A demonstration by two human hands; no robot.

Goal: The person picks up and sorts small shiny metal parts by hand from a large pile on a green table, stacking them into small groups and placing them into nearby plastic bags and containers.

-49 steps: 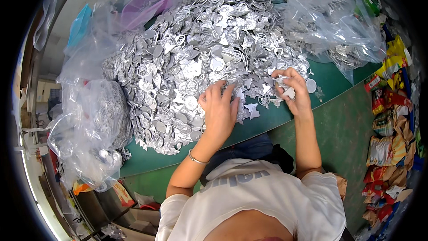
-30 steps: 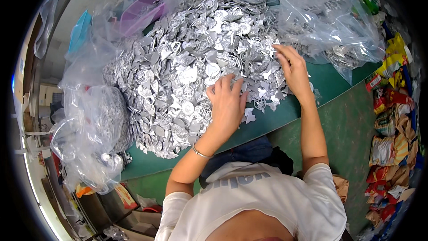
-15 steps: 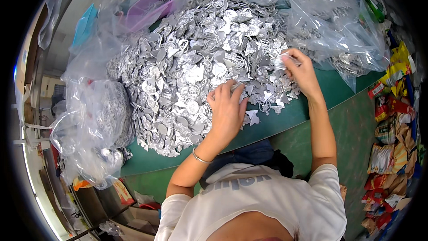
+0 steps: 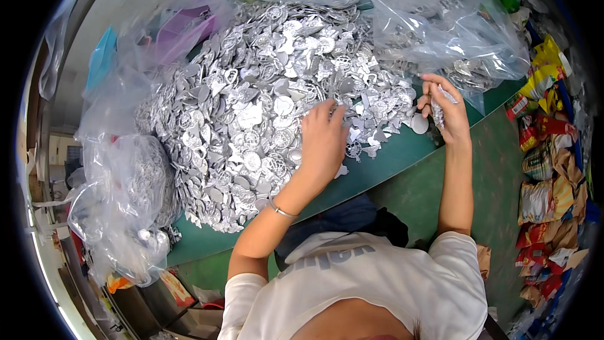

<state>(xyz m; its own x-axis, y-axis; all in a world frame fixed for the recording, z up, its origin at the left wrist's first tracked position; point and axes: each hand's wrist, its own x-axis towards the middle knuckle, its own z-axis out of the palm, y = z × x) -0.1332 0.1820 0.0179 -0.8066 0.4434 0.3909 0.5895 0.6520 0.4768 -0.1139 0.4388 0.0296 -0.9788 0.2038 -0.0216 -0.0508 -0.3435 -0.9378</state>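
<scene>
Grasping a small handful of silver metal pieces point(image 4: 446, 97) in the right hand point(image 4: 454, 116), with fingers curled around them, close by the near edge of the surface point(image 4: 390, 167) and toward its right corner. Resting the left hand point(image 4: 324, 138) on the near slope of the pile point(image 4: 251, 113), with fingers bent down among the flat shapes; being unable to tell, from above, about any piece pinched beneath them. Finding most of the pieces heaped across the middle of the surface, between a clear bag point(image 4: 123, 176) at the left end and another bag point(image 4: 440, 28) toward the far right corner, thinning out toward the near edge. Noting also a plain round disc point(image 4: 419, 124) lying flat just beside the right hand, at the right fringe of the pile. For working well, probably holding the handful snugly enough for nothing to slip out, yet loosely enough for freeing one piece at a time with the thumb. Preferably carrying it inward from the near edge, sparing any drop to the floor point(image 4: 418, 211). Best spreading the left fingers lightly, for steadying the slope during any picking. Likely gaining more by lifting overlapping pieces by their rims than by raking with flat hands. Perhaps risking, through hard raking, a slide of loose pieces over the near edge.
</scene>
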